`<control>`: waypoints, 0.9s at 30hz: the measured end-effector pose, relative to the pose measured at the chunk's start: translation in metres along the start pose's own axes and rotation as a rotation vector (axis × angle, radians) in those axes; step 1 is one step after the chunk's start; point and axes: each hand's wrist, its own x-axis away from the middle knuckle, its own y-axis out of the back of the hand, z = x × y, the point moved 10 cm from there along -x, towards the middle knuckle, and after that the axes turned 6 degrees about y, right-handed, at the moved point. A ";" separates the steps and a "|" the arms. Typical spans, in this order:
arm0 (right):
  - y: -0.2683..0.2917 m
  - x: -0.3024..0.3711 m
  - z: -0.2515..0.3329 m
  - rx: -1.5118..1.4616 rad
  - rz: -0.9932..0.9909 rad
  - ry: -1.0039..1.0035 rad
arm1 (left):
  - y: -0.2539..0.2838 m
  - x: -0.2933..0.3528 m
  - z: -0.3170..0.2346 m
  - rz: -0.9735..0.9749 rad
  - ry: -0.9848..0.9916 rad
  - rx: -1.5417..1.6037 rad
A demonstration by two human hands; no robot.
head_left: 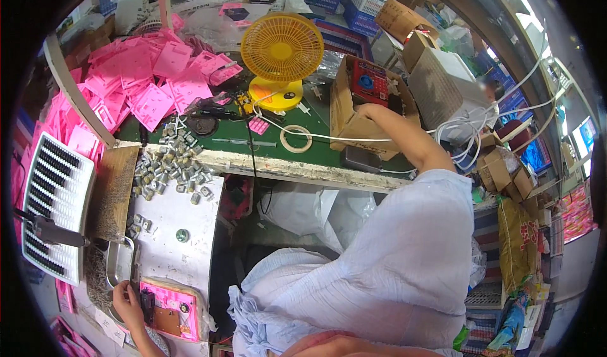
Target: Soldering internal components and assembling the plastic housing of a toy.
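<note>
My left hand (128, 303) is at the lower left, beside a pink plastic panel (191, 322) with a black block (147, 301) on it. Its fingers are bent close together near the end of a small metal tray (128, 254); whatever they hold is too small to make out. At the upper right my right arm reaches forward into an open cardboard box (341, 111). My right hand (372, 111) goes in over the box's near side, next to a red package (370, 82), and its fingers are hidden inside.
Small metal motors (174, 164) lie heaped on the white board, near a green roll (183, 235). Pink panels (136, 72) pile up behind. A yellow fan (282, 47), a tape ring (295, 139) and cables stand or lie on the green bench. A white rack (55, 208) is far left.
</note>
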 end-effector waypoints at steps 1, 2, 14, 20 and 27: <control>-0.004 -0.007 -0.006 -0.004 0.008 0.008 | -0.001 0.000 -0.001 0.006 -0.009 0.012; -0.008 -0.014 -0.011 -0.003 0.028 0.027 | -0.002 -0.001 0.000 -0.008 -0.044 0.005; -0.001 0.004 -0.060 0.065 -0.104 0.094 | -0.048 -0.025 0.005 0.019 -0.085 0.075; 0.050 0.091 0.055 -0.231 -0.002 -0.046 | -0.004 -0.015 0.001 0.024 0.052 -0.003; 0.074 0.109 0.047 -0.575 -0.080 0.071 | 0.007 -0.011 0.046 0.003 0.145 -0.003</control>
